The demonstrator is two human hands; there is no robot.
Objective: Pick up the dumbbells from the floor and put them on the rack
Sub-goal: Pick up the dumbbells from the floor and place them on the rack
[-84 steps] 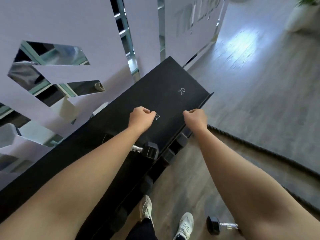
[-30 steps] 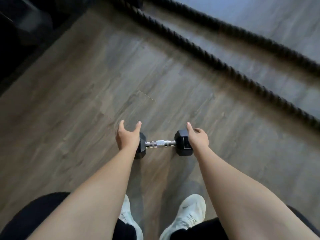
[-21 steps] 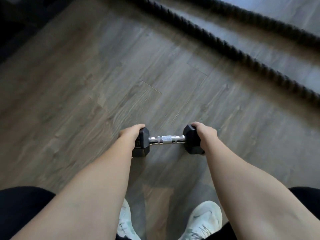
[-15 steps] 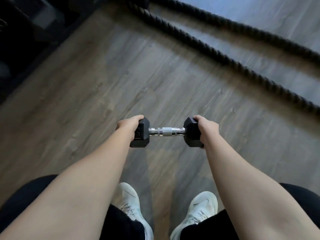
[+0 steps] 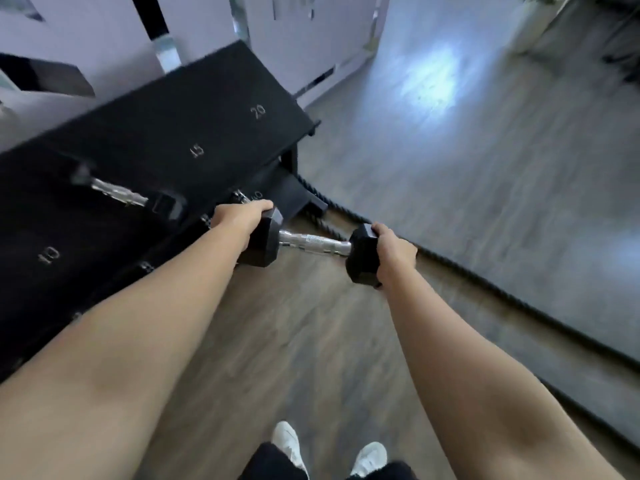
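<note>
Dumbbell [image 5: 313,241] gripped by left hand [image 5: 239,220] and right hand [image 5: 394,252] beside rack [image 5: 166,116] bearing another dumbbell [image 5: 128,197].

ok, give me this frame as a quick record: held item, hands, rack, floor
held: dumbbell, off the floor, roughly level
left hand: closed on the left head
right hand: closed on the right head
rack: left of the hands; top marked 10, 15, 20
on rack: one other dumbbell between the 10 and 15 marks
floor: rope running away from the rack's foot
</note>
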